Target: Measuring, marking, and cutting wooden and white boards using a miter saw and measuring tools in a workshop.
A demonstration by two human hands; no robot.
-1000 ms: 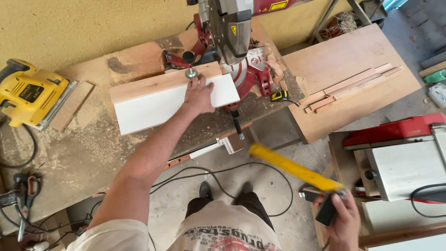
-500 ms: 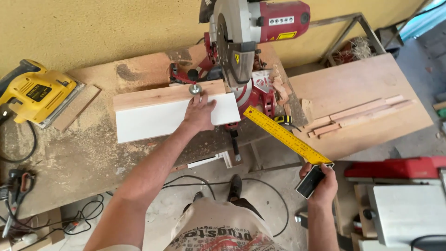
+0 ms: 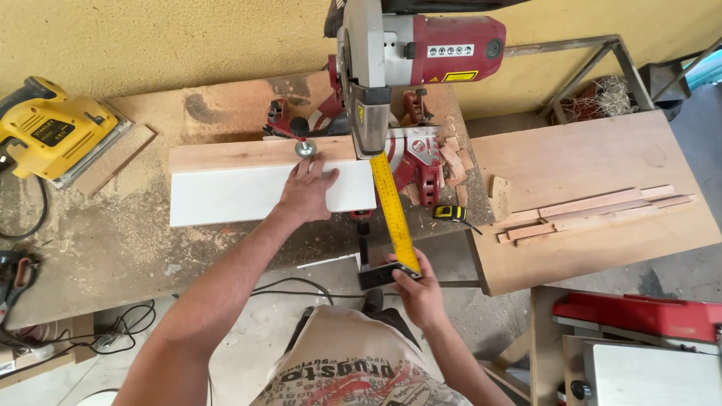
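A white board lies flat on the sawdust-covered bench, against a bare wooden plank behind it. My left hand presses flat on the board's right part, fingers spread. A red and grey mitre saw stands right of the board, its blade housing raised. My right hand grips the black handle of a yellow try square, whose blade lies along the board's right end and reaches up to the saw blade.
A yellow jigsaw rests at the bench's left end. A small yellow tape measure and offcuts lie by the saw base. Thin wood strips sit on a plywood table at right. A red machine stands lower right; cables trail on the floor.
My right hand swung the try square up from the lower right and set its blade against the board's right end by the saw. My left hand stayed pressed on the board.
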